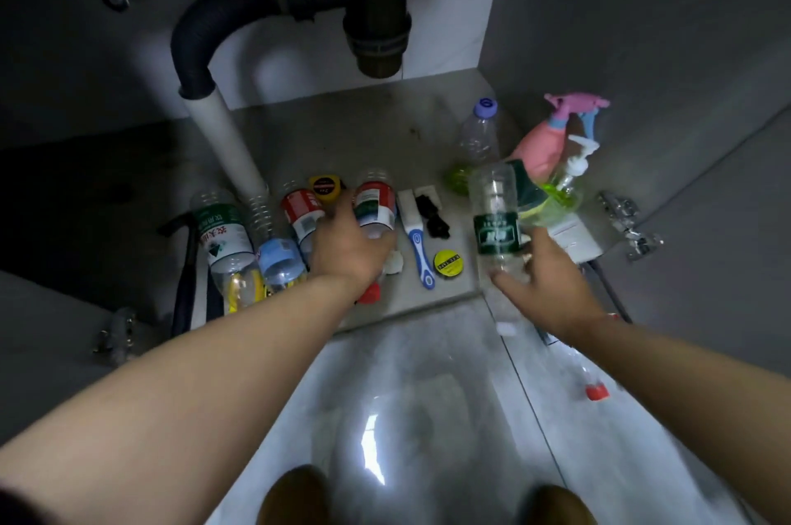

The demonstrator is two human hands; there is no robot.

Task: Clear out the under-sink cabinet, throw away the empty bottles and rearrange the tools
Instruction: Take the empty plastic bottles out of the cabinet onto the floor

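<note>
My left hand (349, 244) grips the neck end of a clear bottle with a red, white and green label (374, 201) lying on the cabinet floor (368, 139). My right hand (545, 280) holds a clear bottle with a dark green label (496, 216), lifted above the cabinet's front edge. More empty bottles lie at the left: one with a green and white label (220, 233), one with a blue cap (278, 257), one with a red label (301, 210). A blue and white brush (417, 244) and two yellow tape measures (447, 263) (325, 187) lie between the hands.
A black drain trap (376, 10), a corrugated hose (201, 36) and a white pipe (231, 143) hang at the back left. A pink spray bottle (541, 143), a green pump bottle (565, 186) and a purple-capped bottle (479, 135) stand at the right. A hammer (186, 267) lies far left. A red cap (597, 392) sits on the tiled floor.
</note>
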